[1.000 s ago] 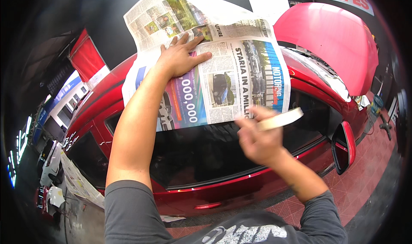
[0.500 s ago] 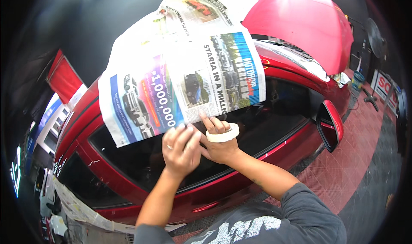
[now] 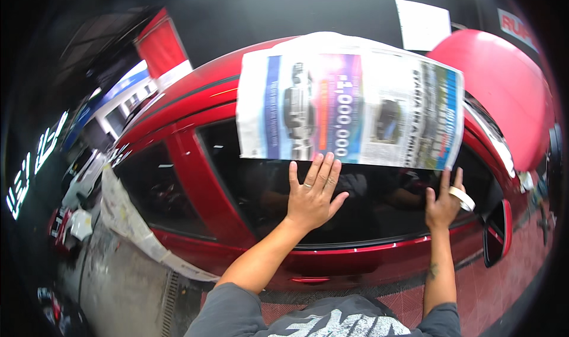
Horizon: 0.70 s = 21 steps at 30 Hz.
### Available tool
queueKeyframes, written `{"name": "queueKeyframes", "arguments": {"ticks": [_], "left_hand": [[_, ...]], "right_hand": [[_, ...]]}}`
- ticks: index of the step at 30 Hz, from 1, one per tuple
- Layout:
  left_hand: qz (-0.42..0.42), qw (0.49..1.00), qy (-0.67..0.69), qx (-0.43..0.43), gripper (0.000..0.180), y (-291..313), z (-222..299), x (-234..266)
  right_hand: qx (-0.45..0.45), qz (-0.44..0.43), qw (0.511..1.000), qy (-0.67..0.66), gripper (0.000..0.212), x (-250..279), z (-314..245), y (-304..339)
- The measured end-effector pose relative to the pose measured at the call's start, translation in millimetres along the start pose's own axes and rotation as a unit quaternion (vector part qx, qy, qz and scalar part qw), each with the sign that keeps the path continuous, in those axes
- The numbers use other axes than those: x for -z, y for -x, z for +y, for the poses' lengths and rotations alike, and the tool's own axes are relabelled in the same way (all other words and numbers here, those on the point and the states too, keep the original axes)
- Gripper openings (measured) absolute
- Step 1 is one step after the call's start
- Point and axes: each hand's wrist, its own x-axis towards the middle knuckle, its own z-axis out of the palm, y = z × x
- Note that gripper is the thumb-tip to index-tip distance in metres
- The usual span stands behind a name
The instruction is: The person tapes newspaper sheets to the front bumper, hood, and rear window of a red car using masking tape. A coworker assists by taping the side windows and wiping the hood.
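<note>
A newspaper sheet [image 3: 370, 106] lies over the roof edge of a red car [image 3: 204, 186], covering the upper part of its dark side window [image 3: 379, 218]. My left hand [image 3: 311, 198], a ring on one finger, is open with fingers spread and tips at the sheet's lower edge. Farther right, my right hand [image 3: 441, 206] has fingertips near the sheet's lower right corner. It carries a roll of masking tape [image 3: 462, 199] hooked round its fingers, with the index finger pointing up. Whether tape fixes the sheet's upper edge cannot be seen.
A side mirror [image 3: 498, 233] juts out at the right. Beyond it stands the raised red hood [image 3: 498, 88]. Masking paper [image 3: 133, 224] hangs along the car's rear lower side. A white sheet [image 3: 422, 24] hangs on the dark wall.
My hands have moved apart, the left flattening out and the right going rightward with the tape roll. The newspaper's raised far part has folded down over the roof. The view has shifted.
</note>
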Motion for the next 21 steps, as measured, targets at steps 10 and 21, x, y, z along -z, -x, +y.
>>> {"name": "queueKeyframes", "arguments": {"ticks": [10,21], "left_hand": [[0.098,0.995,0.0,0.003,0.035,27.6,-162.8,90.7],[0.092,0.962,-0.075,-0.247,0.016,-4.0,-226.3,117.0]], "right_hand": [[-0.004,0.0,0.998,-0.058,0.082,-4.0,-5.0,-1.6],[-0.055,0.039,0.995,-0.074,0.092,42.3,-51.2,-16.3]]}}
